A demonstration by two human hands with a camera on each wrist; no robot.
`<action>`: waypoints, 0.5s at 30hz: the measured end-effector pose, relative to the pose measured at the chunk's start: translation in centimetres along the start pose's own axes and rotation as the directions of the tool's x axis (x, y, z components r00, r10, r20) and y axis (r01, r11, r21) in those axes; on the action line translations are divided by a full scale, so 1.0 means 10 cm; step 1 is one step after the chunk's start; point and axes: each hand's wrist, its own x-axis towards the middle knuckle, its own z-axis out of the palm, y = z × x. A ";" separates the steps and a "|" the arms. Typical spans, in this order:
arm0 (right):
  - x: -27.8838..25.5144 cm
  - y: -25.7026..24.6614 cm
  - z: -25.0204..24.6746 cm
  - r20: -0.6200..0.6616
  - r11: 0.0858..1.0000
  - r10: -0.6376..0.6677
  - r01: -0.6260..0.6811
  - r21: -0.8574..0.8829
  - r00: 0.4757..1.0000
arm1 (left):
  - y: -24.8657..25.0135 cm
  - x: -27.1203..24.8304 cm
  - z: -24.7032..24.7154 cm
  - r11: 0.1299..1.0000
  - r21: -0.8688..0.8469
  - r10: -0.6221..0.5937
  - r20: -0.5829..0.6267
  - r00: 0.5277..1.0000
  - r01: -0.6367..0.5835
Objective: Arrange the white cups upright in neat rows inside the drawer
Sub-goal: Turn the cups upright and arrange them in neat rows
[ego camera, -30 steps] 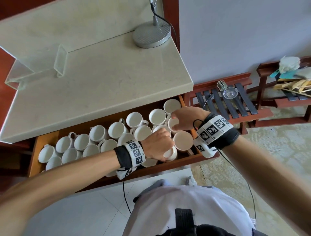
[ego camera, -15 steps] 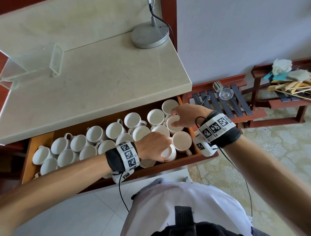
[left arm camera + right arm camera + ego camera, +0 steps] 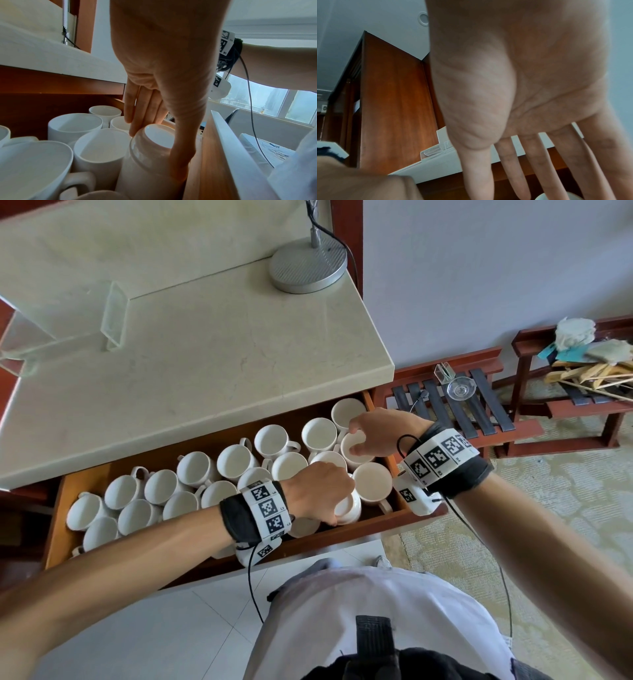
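Most of the white cups (image 3: 236,458) are already seen standing mouth-up inside the drawer (image 3: 373,520), though they are packed in loose, staggered lines rather than true rows, and their handles are turned in different directions.

Against the front wall of the drawer, toward its right end, one tilted cup (image 3: 150,155) is gripped by the left hand (image 3: 317,491); in the left wrist view its flat base is turned up and toward the camera, so it is judged not yet upright. The thumb is pressed down its side next to the drawer front, and the fingers (image 3: 137,108) are laid nearly straight against its far side.

Near the right wall of the drawer, an upright cup (image 3: 356,448) is held at the rim by the right hand (image 3: 380,433), with the thumb inside the mouth and the fingers spread over the outside; how firmly it is pinched cannot be told.

The task is judged well advanced but unfinished: the tilted cup is yet to be stood up, and the lines at the left end of the drawer are yet to be straightened.
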 end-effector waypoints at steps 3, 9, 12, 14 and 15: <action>0.01 0.00 0.00 0.006 1.000 -0.001 0.001 0.007 1.000 | -0.04 0.01 -0.01 0.999 -0.042 -0.010 -0.022 1.000 0.009; 0.01 -0.01 0.08 0.176 0.995 -0.025 0.042 -0.091 0.984 | -0.14 0.01 -0.04 0.997 -0.083 -0.005 -0.005 1.000 0.005; 0.11 -0.02 0.24 0.309 0.983 0.023 0.035 -0.179 0.951 | -0.13 0.03 -0.09 0.998 -0.063 0.003 0.015 1.000 -0.002; 0.19 -0.02 0.34 0.371 0.979 0.055 0.023 -0.202 0.927 | -0.10 0.02 -0.08 0.999 -0.033 0.000 0.029 1.000 0.001; 0.22 -0.01 0.37 0.392 0.978 0.063 0.022 -0.208 0.918 | -0.09 0.02 -0.07 1.000 -0.013 -0.004 0.035 0.999 0.004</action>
